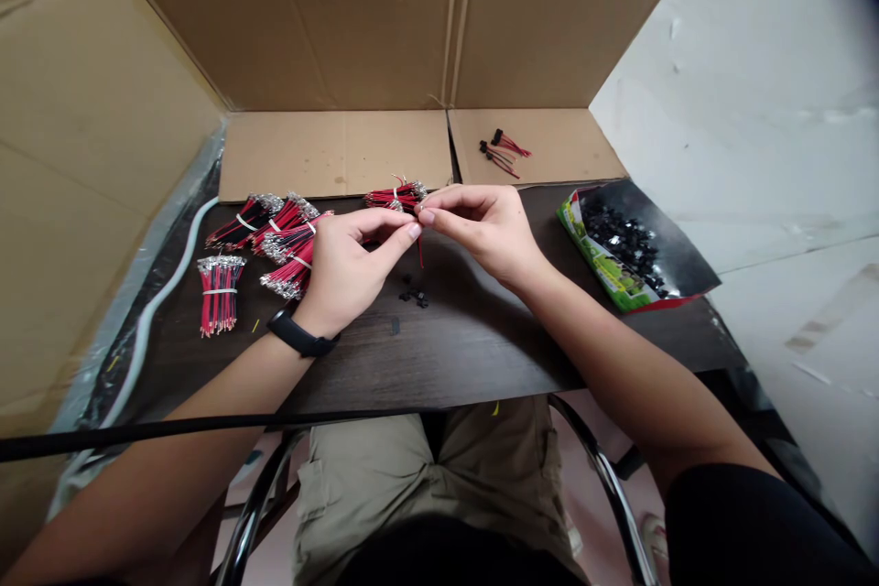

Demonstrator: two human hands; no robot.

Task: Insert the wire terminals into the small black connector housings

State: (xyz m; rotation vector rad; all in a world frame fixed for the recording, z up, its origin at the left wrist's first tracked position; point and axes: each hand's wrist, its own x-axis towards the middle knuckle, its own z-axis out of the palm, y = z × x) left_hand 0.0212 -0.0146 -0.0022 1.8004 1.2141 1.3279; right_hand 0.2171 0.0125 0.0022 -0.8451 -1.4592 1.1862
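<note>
My left hand (353,265) and my right hand (491,224) meet fingertip to fingertip above the table, both closed in a pinch. A thin red wire (421,252) hangs down from between them, on the side of my left thumb. Whatever my right fingertips pinch is small and mostly hidden. Just behind the hands lies a bundle of red and black wires (395,195) with silvery ends. Below them, a few small black connector housings (414,297) rest on the dark table (439,357).
Several tied wire bundles (221,293) lie at the left. An opened bag (604,270) of black connector housings stands at the right. Wires with black connectors (504,153) lie on the cardboard (563,142) at the back. A black cable (206,424) crosses the front.
</note>
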